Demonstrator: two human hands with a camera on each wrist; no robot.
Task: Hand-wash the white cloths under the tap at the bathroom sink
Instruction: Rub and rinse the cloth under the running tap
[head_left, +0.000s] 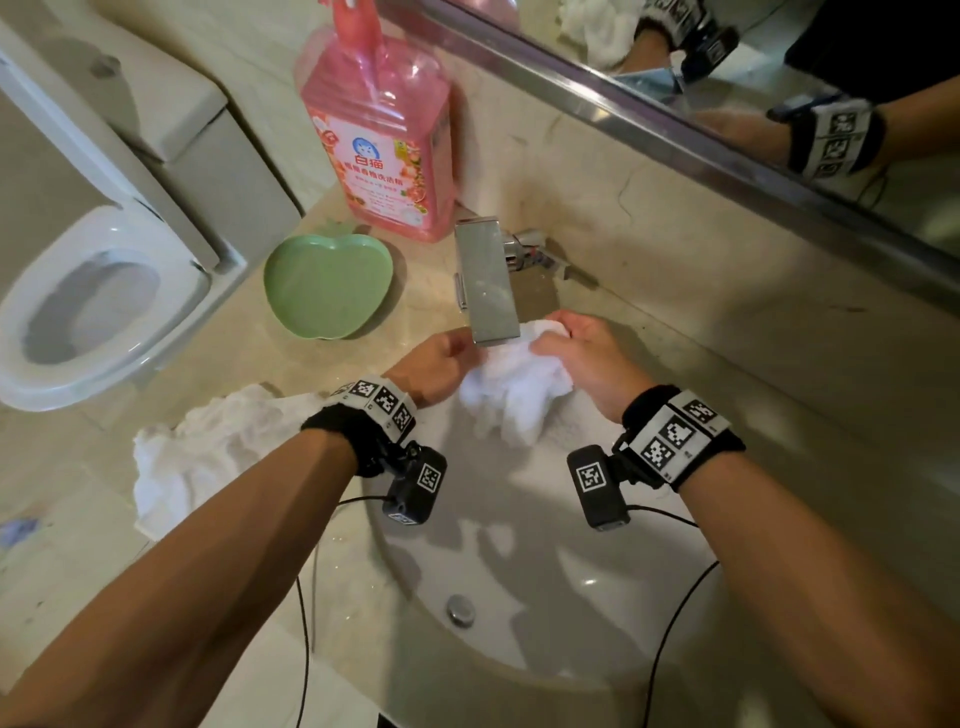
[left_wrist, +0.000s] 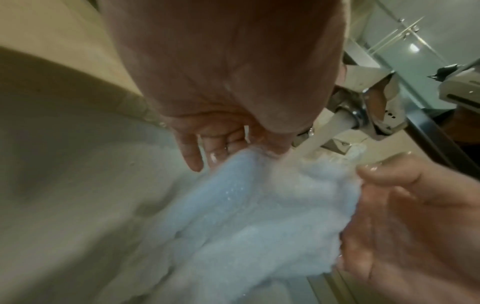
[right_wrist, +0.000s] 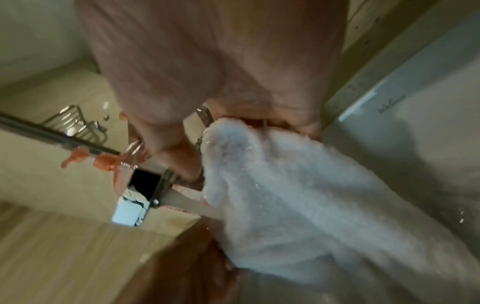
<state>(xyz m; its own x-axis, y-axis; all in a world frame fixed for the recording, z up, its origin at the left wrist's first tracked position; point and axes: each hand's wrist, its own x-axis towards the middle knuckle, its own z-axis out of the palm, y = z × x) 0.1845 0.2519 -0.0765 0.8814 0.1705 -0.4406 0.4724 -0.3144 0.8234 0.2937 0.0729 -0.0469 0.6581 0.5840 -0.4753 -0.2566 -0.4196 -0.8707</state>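
Note:
Both hands hold one wet white cloth (head_left: 514, 395) under the chrome tap (head_left: 485, 280), over the back of the white sink (head_left: 519, 571). My left hand (head_left: 441, 358) pinches the cloth's left edge. The right hand (head_left: 582, 353) grips the bunched top right of it. In the left wrist view a stream of water (left_wrist: 317, 135) runs from the tap (left_wrist: 376, 107) onto the cloth (left_wrist: 246, 216), between the left hand (left_wrist: 207, 150) and the right hand (left_wrist: 402, 205). The right wrist view shows the cloth (right_wrist: 285, 195) hanging from the right hand (right_wrist: 246, 115). A second white cloth (head_left: 208, 447) lies crumpled on the counter at the left.
A pink detergent bottle (head_left: 384, 140) and a green apple-shaped dish (head_left: 327, 283) stand on the counter left of the tap. A toilet (head_left: 93, 301) is at the far left. A mirror (head_left: 727, 78) runs along the wall behind. The drain (head_left: 460, 608) shows in the basin.

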